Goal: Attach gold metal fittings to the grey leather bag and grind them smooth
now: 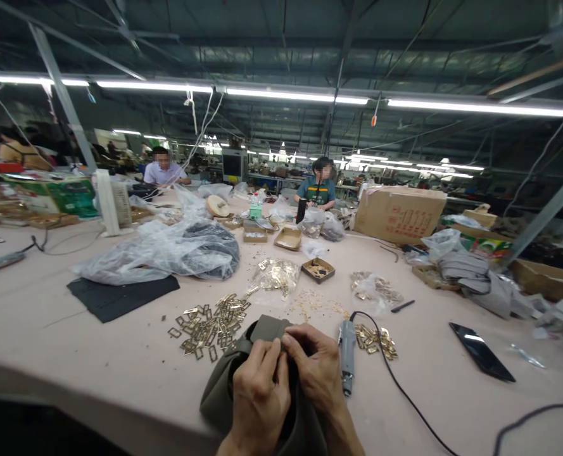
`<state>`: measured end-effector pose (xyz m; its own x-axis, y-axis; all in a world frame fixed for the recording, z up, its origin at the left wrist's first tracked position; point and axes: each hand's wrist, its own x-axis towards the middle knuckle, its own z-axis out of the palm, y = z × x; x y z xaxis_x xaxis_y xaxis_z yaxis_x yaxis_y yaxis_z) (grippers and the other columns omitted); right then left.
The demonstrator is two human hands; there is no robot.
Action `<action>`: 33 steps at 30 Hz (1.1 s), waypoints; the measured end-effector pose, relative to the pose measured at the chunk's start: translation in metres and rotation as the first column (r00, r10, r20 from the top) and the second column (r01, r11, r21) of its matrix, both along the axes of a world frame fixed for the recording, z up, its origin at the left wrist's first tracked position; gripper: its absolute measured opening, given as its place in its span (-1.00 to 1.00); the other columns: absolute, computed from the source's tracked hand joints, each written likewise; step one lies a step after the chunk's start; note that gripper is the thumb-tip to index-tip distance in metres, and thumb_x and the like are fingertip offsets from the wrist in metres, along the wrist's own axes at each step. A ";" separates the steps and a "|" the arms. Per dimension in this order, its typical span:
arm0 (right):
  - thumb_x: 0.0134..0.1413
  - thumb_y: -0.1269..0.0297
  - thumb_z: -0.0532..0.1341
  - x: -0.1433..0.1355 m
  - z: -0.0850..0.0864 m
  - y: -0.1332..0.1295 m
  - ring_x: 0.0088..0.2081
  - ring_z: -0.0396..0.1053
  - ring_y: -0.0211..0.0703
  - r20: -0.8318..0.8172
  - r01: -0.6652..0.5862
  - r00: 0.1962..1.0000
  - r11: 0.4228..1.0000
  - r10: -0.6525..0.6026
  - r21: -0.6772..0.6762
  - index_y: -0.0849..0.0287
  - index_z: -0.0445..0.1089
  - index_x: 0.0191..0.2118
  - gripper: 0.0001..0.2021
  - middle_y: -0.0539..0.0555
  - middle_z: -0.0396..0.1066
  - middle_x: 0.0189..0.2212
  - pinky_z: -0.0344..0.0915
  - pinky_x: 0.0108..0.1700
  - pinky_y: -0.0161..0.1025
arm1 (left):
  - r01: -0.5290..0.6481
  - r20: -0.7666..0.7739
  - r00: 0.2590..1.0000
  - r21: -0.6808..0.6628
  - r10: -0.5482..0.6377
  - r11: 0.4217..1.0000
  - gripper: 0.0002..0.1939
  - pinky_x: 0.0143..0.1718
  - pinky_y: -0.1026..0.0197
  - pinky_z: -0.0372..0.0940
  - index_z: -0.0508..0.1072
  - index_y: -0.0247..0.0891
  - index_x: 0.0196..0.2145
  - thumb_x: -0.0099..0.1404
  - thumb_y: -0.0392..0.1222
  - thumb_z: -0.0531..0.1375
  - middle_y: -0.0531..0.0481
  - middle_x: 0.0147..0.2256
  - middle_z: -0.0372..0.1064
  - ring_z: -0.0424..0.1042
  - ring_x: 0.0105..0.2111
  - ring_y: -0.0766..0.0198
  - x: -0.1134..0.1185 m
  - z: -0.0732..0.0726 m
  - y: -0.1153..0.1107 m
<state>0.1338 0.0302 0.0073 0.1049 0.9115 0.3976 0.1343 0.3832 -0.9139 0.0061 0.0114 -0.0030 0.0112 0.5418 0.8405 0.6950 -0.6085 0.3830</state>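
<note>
A dark olive bag (219, 389) stands at the table's near edge, its flap raised between my hands. My left hand (261, 386) pinches the top edge of the bag, thumb and fingers pressed together. Close against it, my right hand (315, 366) is closed on the same edge, fingertips nearly touching those of the left. Anything small between the fingertips is hidden. Just right of my right hand lies a grey electric screwdriver (347, 358) with a black cable. Rectangular brass frames (215, 326) are heaped to the left of the bag.
Smaller brass pieces (376, 341) lie beyond the screwdriver, with a phone (481, 351) farther right. A plastic-wrapped bundle (167, 250) rests on black sheet material (122, 296). Behind are a small tray (318, 270) and a large carton (399, 214). Two people sit across the table.
</note>
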 end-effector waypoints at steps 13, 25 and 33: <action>0.11 0.08 0.46 0.009 -0.016 0.004 -0.13 0.58 -0.06 0.070 0.013 0.997 0.999 -0.016 0.041 0.06 0.66 -0.10 -0.72 0.10 0.62 -0.13 0.55 -0.06 -0.20 | 0.040 0.155 0.987 0.035 -0.045 0.999 -0.83 -0.24 0.20 0.55 0.58 -0.35 -0.10 0.40 -0.43 0.22 -0.21 -0.26 0.58 0.61 -0.28 0.15 -0.002 -0.009 0.001; 0.08 0.06 0.47 0.008 -0.023 0.001 -0.11 0.59 -0.02 0.059 0.085 0.994 0.995 -0.087 0.049 0.09 0.66 -0.10 -0.69 0.12 0.61 -0.12 0.58 -0.02 -0.17 | 0.023 0.199 0.980 0.004 -0.024 1.000 -0.81 -0.33 0.19 0.55 0.57 -0.33 -0.09 0.39 -0.40 0.20 -0.21 -0.27 0.56 0.60 -0.34 0.16 0.001 -0.014 0.002; 0.06 0.04 0.48 0.007 -0.020 0.002 -0.11 0.59 0.02 0.028 0.051 0.998 0.999 -0.051 0.016 0.11 0.64 -0.05 -0.63 0.15 0.61 -0.11 0.60 -0.05 -0.14 | 0.017 0.218 0.976 0.006 -0.018 1.000 -0.84 -0.34 0.18 0.52 0.56 -0.30 -0.20 0.40 -0.43 0.17 -0.20 -0.31 0.55 0.56 -0.37 0.18 0.003 -0.011 0.002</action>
<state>0.1407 0.0322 -0.0131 0.1395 0.8990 0.4151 0.1797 0.3893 -0.9034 0.0089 0.0139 -0.0145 -0.1635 0.5398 0.8257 0.5844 -0.6213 0.5219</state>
